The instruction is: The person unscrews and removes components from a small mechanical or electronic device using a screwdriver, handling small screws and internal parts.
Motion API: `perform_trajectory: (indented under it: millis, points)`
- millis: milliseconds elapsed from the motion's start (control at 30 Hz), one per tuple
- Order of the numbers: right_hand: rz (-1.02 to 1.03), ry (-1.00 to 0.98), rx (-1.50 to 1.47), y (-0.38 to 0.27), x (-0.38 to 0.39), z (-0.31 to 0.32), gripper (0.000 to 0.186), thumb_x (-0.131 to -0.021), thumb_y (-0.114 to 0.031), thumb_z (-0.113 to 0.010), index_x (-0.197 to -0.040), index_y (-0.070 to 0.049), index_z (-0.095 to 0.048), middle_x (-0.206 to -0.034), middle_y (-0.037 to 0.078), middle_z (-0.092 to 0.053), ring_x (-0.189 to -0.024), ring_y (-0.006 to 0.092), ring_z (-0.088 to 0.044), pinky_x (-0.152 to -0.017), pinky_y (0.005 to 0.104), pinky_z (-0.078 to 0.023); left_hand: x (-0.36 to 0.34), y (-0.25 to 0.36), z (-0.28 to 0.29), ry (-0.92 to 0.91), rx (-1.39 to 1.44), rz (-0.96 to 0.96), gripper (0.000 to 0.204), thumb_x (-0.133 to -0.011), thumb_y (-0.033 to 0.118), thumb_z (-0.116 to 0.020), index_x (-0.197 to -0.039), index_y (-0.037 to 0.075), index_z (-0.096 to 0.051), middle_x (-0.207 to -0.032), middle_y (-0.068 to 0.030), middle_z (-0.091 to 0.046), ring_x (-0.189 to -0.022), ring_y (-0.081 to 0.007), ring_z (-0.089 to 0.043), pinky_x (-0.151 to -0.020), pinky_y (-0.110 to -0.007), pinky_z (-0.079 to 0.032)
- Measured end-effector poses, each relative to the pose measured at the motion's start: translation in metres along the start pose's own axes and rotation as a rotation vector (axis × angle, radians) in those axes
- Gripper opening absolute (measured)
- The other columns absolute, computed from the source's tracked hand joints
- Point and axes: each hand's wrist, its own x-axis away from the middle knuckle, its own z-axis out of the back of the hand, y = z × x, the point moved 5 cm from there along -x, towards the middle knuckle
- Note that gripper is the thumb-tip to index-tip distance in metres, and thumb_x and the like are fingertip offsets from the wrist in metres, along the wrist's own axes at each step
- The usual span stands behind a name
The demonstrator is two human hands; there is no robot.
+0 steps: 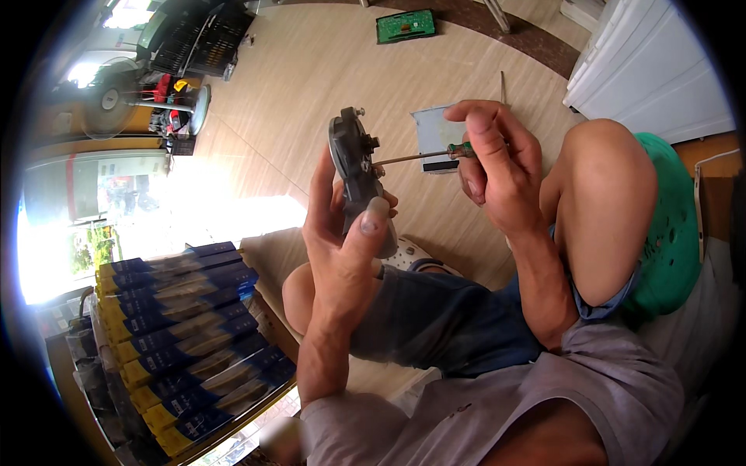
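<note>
My left hand [334, 256] is wrapped round a dark grey mechanical part [353, 159], holding it up on edge with the thumb across its lower end. Small bolts or posts stick out of the part's right side. Between the fingers of my right hand [509, 167] is the green handle of a screwdriver [416, 158]. Its thin shaft points left, and the tip meets or nearly meets a brassy fitting on the part's side; exact contact is hard to see. The palm side of my left hand hides the lower back of the part.
On the tiled floor lie a grey flat panel [432, 128], a thin rod [503, 85] and a green circuit board [392, 29]. Blue and yellow packages [194, 334] fill a rack at the left. A fan [110, 99] stands far left; a green plastic stool [668, 233] is at the right.
</note>
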Motion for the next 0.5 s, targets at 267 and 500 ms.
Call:
perform_trajectory:
  millis: [267,500]
  points:
    - [0.012,0.061,0.011,0.001,-0.002,0.001,0.022,-0.099,-0.017,-0.060,-0.115,-0.002,-0.060,-0.056,-0.003,-0.048,-0.046,0.0046,-0.043,-0.043,0.0214,-0.032,-0.001,0.000,-0.002,-0.012,-0.005,-0.019,0.097,-0.080,0.036,-0.080,-0.155,0.003,-0.027,-0.112,-0.0102,-0.061,-0.092,-0.0148,-0.060,-0.078,-0.027,-0.049]
    - [0.263,0.130,-0.016,-0.002,-0.005,-0.010,0.024,-0.101,-0.021,-0.055,-0.108,0.001,-0.061,-0.060,0.000,-0.051,-0.046,0.0054,-0.043,-0.042,0.0219,-0.031,-0.001,0.000,0.000,-0.016,0.017,-0.004,0.097,-0.080,0.035,-0.081,-0.155,0.004,-0.027,-0.115,-0.0108,-0.061,-0.095,-0.0148,-0.060,-0.080,-0.028,-0.050]
